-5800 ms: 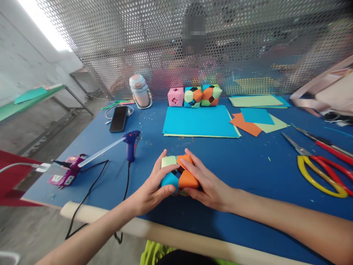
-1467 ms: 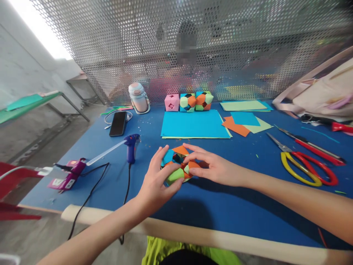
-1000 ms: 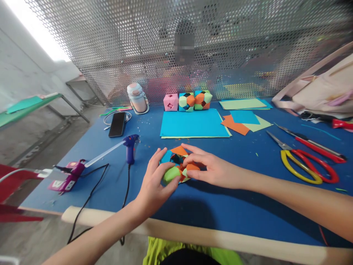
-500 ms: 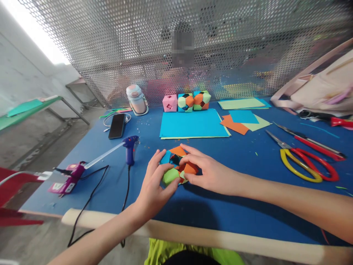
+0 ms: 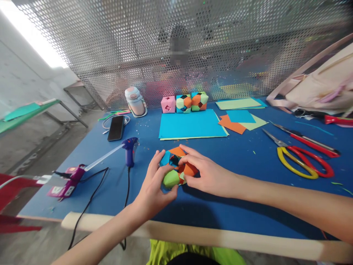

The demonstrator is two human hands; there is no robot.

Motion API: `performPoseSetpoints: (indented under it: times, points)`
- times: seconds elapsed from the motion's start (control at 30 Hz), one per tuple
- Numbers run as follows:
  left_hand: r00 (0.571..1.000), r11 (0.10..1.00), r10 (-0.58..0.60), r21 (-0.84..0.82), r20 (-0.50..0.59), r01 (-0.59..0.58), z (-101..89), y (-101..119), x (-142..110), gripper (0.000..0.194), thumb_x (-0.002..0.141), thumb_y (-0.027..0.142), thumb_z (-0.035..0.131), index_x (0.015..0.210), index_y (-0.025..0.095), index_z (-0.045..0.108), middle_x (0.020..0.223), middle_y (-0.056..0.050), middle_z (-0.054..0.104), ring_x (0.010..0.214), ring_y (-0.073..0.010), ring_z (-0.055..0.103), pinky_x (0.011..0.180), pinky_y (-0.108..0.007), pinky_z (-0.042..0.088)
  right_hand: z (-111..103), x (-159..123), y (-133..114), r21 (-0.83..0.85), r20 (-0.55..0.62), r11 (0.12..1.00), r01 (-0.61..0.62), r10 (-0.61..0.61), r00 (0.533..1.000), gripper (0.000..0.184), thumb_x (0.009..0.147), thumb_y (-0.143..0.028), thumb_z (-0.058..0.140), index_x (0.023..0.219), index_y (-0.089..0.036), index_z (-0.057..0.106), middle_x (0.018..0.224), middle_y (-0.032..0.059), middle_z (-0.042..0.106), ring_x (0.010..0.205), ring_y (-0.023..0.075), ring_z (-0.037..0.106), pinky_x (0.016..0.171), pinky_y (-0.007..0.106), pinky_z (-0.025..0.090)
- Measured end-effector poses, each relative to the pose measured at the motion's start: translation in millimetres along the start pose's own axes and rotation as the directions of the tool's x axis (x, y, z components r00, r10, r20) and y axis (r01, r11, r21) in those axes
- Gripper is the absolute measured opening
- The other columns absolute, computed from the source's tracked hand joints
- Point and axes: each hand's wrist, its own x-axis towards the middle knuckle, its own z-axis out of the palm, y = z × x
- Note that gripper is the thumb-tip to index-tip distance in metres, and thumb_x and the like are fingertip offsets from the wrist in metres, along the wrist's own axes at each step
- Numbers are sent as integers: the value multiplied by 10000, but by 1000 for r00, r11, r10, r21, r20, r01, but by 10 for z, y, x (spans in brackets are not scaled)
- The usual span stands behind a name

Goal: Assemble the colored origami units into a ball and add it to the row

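Note:
Between both hands, low over the near middle of the blue table, is a folded paper cube in blue, orange and light green, with a dark opening in its top. My left hand grips its left side, thumb at the near edge and fingers on the far left. From the right, my right hand curls its fingers and thumb around the orange flaps. The cube's underside is hidden. Farther back stand a pink paper cube and two multicoloured paper cubes in a row.
A blue glue gun with a glue stick and black cord lies left, by a purple power strip. Behind it are a phone and bottle. Paper sheets, scissors, a red cutter and a bag fill the back and right.
My left thumb has shifted slightly down along the cube's near side. Both hands keep hold of the cube, and the camera view has moved a little.

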Motion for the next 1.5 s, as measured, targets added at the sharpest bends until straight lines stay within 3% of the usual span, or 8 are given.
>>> performPoseSetpoints:
  times: [0.27, 0.6, 0.83, 1.33, 1.5]
  points:
    - [999, 1000, 22, 1, -42, -22, 16, -12, -8, 318, 772, 118, 621, 1073, 166, 534, 1423, -232, 410, 1396, -396, 322, 1048, -585, 408, 29, 0, -8, -16, -17, 1000, -22, 22, 1000, 256, 792, -170, 602, 1047, -183, 584, 1556, 198, 241, 1446, 254, 231, 1070, 432, 392]
    - [998, 999, -33, 0, -51, 33, 113, 35, -44, 342, 788, 94, 584, 1109, 171, 498, 1461, -236, 347, 1422, -417, 240, 1050, -623, 371, 60, -25, 24, 3, -45, 1000, 8, -8, 999, 230, 827, -215, 587, 1056, -198, 570, 1542, 187, 286, 1449, 250, 220, 1067, 445, 397]
    - [994, 994, -107, -27, -14, 106, 164, 119, -50, 229, 852, 120, 520, 1071, 179, 486, 1512, -231, 262, 1454, -407, 115, 1063, -655, 319, 103, -42, 6, -26, -93, 999, 37, -39, 995, 130, 802, -153, 585, 921, -199, 559, 1514, 179, 350, 1455, 257, 195, 1102, 439, 354]
    - [981, 980, -186, -84, -63, 181, 195, 153, -59, 194, 862, 79, 462, 1023, 184, 491, 1549, -213, 217, 1463, -384, 76, 1060, -668, 316, 100, -36, -101, -48, -83, 999, 22, -26, 996, 163, 768, -110, 603, 866, -210, 518, 1474, 194, 407, 1454, 259, 194, 1089, 457, 372]
    - [982, 983, -173, -68, -70, 169, 202, 161, -61, 209, 837, 71, 466, 1018, 172, 493, 1550, -207, 226, 1464, -379, 77, 1072, -646, 315, 120, -37, -92, -59, -101, 998, 28, -34, 994, 162, 774, -123, 597, 900, -200, 531, 1513, 204, 341, 1449, 265, 211, 1092, 459, 366]
